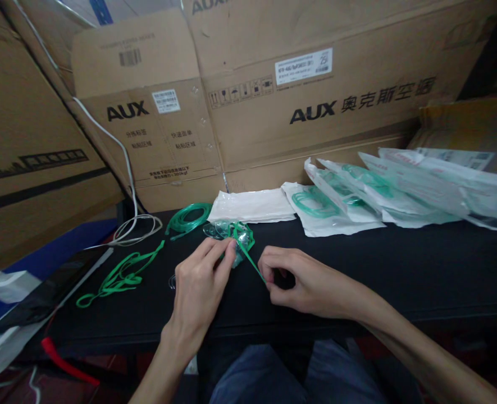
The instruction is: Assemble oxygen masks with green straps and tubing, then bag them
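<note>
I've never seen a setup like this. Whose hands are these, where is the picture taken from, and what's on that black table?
There's no machine: these are a person's bare hands, seen by one camera worn on the head, looking forward and down. The left hand pinches a clear and green bundle; the right hand holds a green strap stretching from it. On the black table also lie coiled green tubing, loose green straps, a white packet and, to the right, packs containing green tubing.

The strap (253, 264) looks smooth, the tubing (178, 222) glossy plastic, the carton (252, 129) matt cardboard.
</note>
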### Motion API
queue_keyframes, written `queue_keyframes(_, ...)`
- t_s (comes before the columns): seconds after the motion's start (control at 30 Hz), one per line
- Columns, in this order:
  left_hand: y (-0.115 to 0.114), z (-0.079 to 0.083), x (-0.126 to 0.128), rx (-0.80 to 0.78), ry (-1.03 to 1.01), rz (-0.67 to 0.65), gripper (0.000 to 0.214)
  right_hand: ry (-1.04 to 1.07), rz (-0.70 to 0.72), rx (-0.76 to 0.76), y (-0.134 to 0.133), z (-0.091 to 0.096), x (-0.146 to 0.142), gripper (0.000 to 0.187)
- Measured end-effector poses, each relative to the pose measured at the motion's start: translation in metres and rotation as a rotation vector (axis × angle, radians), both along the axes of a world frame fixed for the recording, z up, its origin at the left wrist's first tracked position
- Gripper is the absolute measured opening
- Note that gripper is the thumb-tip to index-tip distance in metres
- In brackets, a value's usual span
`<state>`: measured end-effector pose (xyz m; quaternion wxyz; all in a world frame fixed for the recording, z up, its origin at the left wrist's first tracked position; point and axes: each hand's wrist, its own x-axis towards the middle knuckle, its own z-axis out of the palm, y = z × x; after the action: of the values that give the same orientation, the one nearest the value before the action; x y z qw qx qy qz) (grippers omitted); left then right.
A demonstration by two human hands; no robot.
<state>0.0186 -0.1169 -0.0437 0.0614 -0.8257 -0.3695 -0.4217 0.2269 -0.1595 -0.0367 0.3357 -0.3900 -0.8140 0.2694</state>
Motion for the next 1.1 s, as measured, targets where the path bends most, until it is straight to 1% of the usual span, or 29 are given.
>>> queue_keyframes(0.07, 0.000, 0.001, 0.001, -0.010, 0.003, -0.064, 0.015, 0.013, 0.000, -0.028, 0.001, 0.000, 0.000, 0.023)
queue_keyframes(0.17, 0.000, 0.003, 0.002, -0.047, 0.004, -0.194, 0.012, 0.136, -0.054, -0.133, 0.004, -0.002, 0.000, 0.011)
queue_keyframes(0.2, 0.000, 0.004, 0.002, -0.059, -0.003, -0.221, 0.012, 0.191, -0.074, -0.188, 0.005, -0.003, 0.000, 0.012)
queue_keyframes(0.3, 0.000, 0.005, 0.001, -0.079, -0.026, -0.254, 0.012, 0.314, -0.132, -0.305, 0.009, -0.006, 0.002, 0.035)
queue_keyframes(0.4, -0.001, 0.005, 0.001, -0.122, -0.021, -0.298, 0.016, 0.418, -0.145, -0.318, 0.012, -0.008, 0.003, 0.039)
queue_keyframes(0.5, -0.002, 0.004, 0.001, -0.172, -0.021, -0.334, 0.019, 0.544, -0.082, -0.358, 0.014, -0.008, 0.004, 0.043)
queue_keyframes(0.57, -0.002, 0.003, 0.001, -0.211, -0.036, -0.335, 0.022, 0.597, -0.045, -0.376, 0.015, -0.009, 0.004, 0.042)
queue_keyframes(0.63, -0.002, 0.001, 0.001, -0.279, -0.054, -0.336, 0.028, 0.637, -0.040, -0.371, 0.016, -0.010, 0.003, 0.038)
queue_keyframes(0.77, -0.001, 0.000, 0.002, -0.451, -0.078, -0.393, 0.042, 0.727, -0.034, -0.400, 0.015, -0.011, 0.002, 0.041)
queue_keyframes(0.83, -0.002, 0.000, 0.003, -0.503, -0.099, -0.416, 0.046, 0.730, -0.017, -0.403, 0.013, -0.008, 0.002, 0.037)
queue_keyframes(0.9, -0.002, 0.000, 0.004, -0.521, -0.132, -0.416, 0.054, 0.693, -0.025, -0.389, 0.012, -0.005, 0.001, 0.034)
queue_keyframes(1.0, -0.003, 0.000, 0.005, -0.466, -0.158, -0.391, 0.065, 0.603, -0.085, -0.364, 0.011, -0.001, 0.001, 0.034)
queue_keyframes(1.03, -0.003, 0.001, 0.004, -0.434, -0.154, -0.380, 0.064, 0.579, -0.107, -0.358, 0.012, -0.001, 0.001, 0.034)
queue_keyframes(1.1, -0.003, 0.003, 0.004, -0.373, -0.127, -0.356, 0.053, 0.553, -0.137, -0.347, 0.013, -0.001, 0.002, 0.035)
